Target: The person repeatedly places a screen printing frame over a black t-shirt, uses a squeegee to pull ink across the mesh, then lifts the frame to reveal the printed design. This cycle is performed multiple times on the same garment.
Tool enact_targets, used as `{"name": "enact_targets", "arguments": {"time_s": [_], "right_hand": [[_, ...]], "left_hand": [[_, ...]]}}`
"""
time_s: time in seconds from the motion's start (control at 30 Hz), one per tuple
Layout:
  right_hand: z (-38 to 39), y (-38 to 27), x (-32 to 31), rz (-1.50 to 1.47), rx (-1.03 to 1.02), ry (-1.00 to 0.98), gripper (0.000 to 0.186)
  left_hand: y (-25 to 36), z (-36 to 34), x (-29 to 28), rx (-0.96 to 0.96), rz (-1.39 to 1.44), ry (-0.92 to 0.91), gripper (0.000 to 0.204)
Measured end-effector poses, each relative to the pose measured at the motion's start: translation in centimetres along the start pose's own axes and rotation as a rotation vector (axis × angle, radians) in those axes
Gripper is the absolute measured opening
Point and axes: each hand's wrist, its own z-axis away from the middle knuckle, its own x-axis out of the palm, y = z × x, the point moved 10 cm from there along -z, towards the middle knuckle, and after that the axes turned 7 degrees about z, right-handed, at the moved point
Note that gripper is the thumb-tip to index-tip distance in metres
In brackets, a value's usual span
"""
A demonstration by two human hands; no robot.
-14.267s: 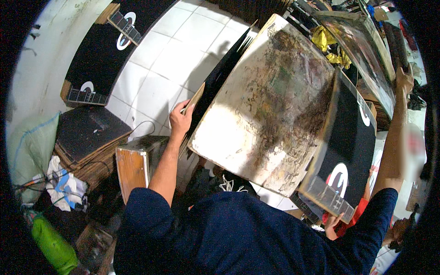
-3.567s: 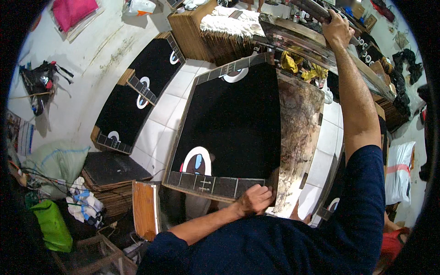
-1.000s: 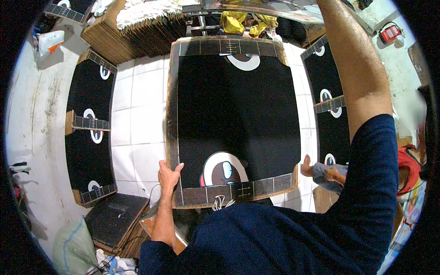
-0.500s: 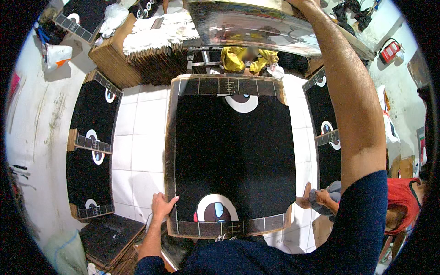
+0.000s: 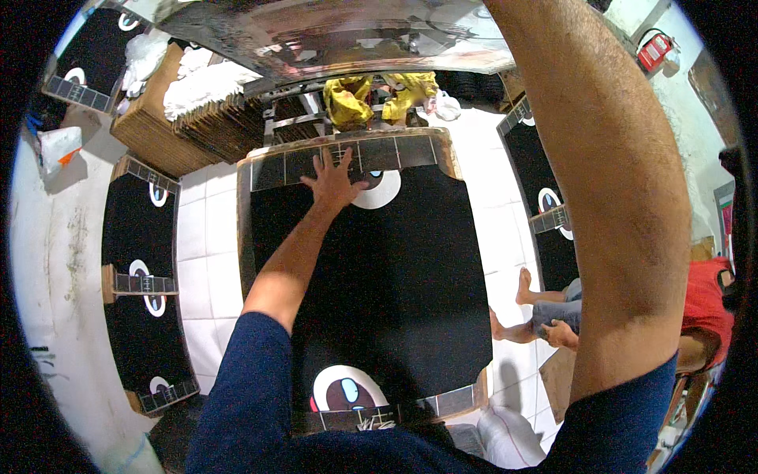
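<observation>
In front of me lies a wide board covered with black fabric (image 5: pixel 395 268), with white-rimmed eye prints at its far end (image 5: pixel 379 192) and near end (image 5: pixel 345 389). A dark ruled strip (image 5: pixel 407 152) runs along each end. My left hand (image 5: pixel 333 183) is over the far strip, fingers spread and holding nothing; whether it presses down I cannot tell. My right forearm (image 5: pixel 608 134) reaches up past the top edge, so that hand is hidden. Beside it a large stained, framed panel (image 5: pixel 347 39) stands raised beyond the board.
More black-covered boards line the left (image 5: pixel 142 229) and right (image 5: pixel 537 189). Stacked brown boards (image 5: pixel 213 130) carry white cloths (image 5: pixel 207 88). Yellow cloth (image 5: pixel 347 103) hangs beyond. A seated person in red (image 5: pixel 703 296) has bare feet near my board's right edge. A white sack (image 5: pixel 509 438) stands close to me.
My left hand has gone from the board's near left edge to its far strip, fingers now spread. My right hand has left the view at the top. The whole view has shifted.
</observation>
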Motion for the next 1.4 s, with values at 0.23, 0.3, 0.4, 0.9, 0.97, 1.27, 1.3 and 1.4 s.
{"name": "enact_targets", "arguments": {"time_s": [0.23,0.3,0.4,0.9,0.97,1.27,1.3,1.4], "right_hand": [[-2.2,0.2,1.3,-0.017,-0.049,0.032,0.032],[-2.5,0.2,1.8,-0.026,-0.053,0.035,0.031],[-2.9,0.0,2.2,-0.039,-0.056,0.043,0.031],[-2.1,-0.1,2.4,-0.039,-0.065,0.065,0.029],[-1.8,-0.2,2.4,-0.031,-0.071,0.056,0.029],[-0.3,0.0,1.6,-0.029,-0.075,0.030,0.027],[-0.2,0.0,1.5,-0.027,-0.078,0.032,0.027],[-0.1,0.1,1.6,-0.028,-0.087,0.030,0.027]], "left_hand": [[2.0,-6.9,4.6,-0.205,0.034,-0.306,0.119],[1.7,-6.7,5.1,-0.230,0.040,-0.332,0.119],[1.8,-6.7,5.0,-0.217,0.095,-0.291,0.119],[2.9,-6.5,3.3,-0.220,-0.031,-0.186,0.121],[3.4,-6.5,2.8,-0.196,-0.143,-0.153,0.122],[14.9,-1.3,8.0,0.379,-0.034,0.098,0.074],[17.7,0.5,10.3,0.523,0.021,0.028,0.066],[21.7,5.0,12.4,0.724,0.233,0.167,0.058]]}}
